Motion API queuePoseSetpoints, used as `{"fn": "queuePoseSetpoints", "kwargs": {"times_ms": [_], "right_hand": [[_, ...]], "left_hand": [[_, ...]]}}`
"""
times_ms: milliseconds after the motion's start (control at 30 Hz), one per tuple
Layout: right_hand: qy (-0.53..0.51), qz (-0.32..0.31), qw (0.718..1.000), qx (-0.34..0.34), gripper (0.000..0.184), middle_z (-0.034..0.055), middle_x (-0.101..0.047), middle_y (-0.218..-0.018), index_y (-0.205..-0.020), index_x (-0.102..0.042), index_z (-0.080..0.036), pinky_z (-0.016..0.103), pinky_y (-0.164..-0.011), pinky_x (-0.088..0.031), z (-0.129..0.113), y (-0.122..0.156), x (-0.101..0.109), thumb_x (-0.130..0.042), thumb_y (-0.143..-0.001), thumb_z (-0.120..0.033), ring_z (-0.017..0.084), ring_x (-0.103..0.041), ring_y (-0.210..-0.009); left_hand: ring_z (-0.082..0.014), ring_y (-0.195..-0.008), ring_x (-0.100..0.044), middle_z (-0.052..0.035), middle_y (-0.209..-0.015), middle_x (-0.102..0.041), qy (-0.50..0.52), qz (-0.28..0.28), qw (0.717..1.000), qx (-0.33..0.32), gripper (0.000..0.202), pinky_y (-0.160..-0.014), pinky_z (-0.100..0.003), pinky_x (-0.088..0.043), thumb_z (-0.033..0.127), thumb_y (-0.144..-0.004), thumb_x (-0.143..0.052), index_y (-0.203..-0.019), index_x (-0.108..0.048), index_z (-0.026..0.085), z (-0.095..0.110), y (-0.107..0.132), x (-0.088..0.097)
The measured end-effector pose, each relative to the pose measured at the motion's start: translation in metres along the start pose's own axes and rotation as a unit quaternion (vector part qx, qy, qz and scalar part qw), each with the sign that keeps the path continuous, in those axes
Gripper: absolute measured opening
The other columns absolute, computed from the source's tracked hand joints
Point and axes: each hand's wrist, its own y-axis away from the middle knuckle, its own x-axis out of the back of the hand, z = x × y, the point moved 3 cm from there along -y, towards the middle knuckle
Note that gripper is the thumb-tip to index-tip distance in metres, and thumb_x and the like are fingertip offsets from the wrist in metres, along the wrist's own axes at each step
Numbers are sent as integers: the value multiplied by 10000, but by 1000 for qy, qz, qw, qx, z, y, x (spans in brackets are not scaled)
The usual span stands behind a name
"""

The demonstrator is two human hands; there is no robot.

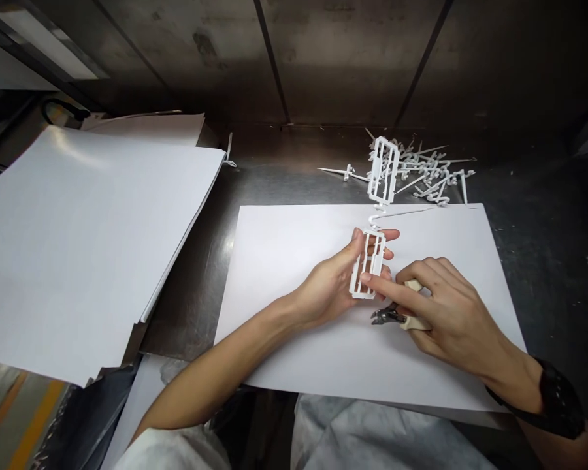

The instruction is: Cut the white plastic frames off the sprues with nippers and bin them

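My left hand (330, 281) grips the lower of two white plastic frames (378, 264), thumb on its left edge and fingers behind it. A thin curved runner (374, 219) joins it to the upper white frame (384, 171), and a long thin sprue sticks out to the right. My right hand (443, 310) is wrapped round a pair of side cutters (389, 316) with cream handles, jaws pointing left. Its index finger stretches out and touches the lower frame. Beneath both hands lies a white sheet (294, 241).
Behind the sheet a heap of cut white plastic sprues (438, 176) lies on the dark metal table (274, 170). On the left stands a stack topped with white sheets (93, 228). A metal panel wall (333, 59) closes off the back.
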Motion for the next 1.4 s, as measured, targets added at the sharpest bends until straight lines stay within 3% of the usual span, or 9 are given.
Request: {"fn": "queuePoseSetpoints", "kwargs": {"times_ms": [133, 333, 767, 933, 1067, 1400], "right_hand": [[18, -9, 1000, 5, 890, 64, -522, -1057, -1660, -467, -290, 393, -785, -361, -2, -1, -1, -502, -837, 46, 273, -490, -892], [17, -13, 1000, 6, 874, 62, -520, -1045, -1691, -423, -296, 391, -780, -360, -4, -1, -4, -505, -885, 32, 273, -493, -888], [79, -2, 997, 24, 428, 72, -515, -1006, -1509, -528, -234, 412, -758, -354, -10, -3, 1, -480, -1096, -132, 273, -485, -837], [94, -3, 995, 29, 412, 79, -523, -998, -1499, -528, -228, 420, -762, -356, -12, -3, 2, -481, -1102, -129, 279, -491, -841], [95, -7, 995, 32, 407, 75, -532, -988, -1476, -542, -235, 420, -758, -351, -13, -4, 1, -485, -1092, -110, 276, -495, -833], [58, 9, 998, 29, 369, 79, -583, -981, -1355, -570, -214, 409, -740, -359, -14, -2, 2, -480, -1028, -69, 263, -525, -831]], "left_hand": [[-165, -944, -608, -69, -1197, -594, 18, 21, 1000, 12, 466, -857, -288, -525, 596, -1069, -597, -1337, -764, 254, 1, 3, -5], [-144, -928, -589, -65, -1236, -574, 14, 27, 999, 17, 449, -852, -270, -516, 573, -1082, -588, -1343, -762, 254, 3, 5, -5], [-171, -938, -527, -44, -1150, -550, -53, 59, 997, 24, 403, -931, -292, -445, 568, -1081, -591, -1319, -720, 269, -5, 3, -7], [-176, -945, -536, -45, -1138, -548, -65, 58, 996, 28, 450, -943, -301, -455, 609, -1101, -522, -1342, -699, 273, -8, 3, -4], [-181, -949, -540, -56, -1184, -570, -63, 67, 996, 23, 424, -938, -299, -470, 576, -1083, -585, -1350, -709, 271, -9, 3, -4], [-139, -872, -529, -61, -1177, -585, -11, 44, 998, 34, 427, -819, -259, -478, 523, -1117, -540, -1320, -750, 212, -4, 3, -7]]}}
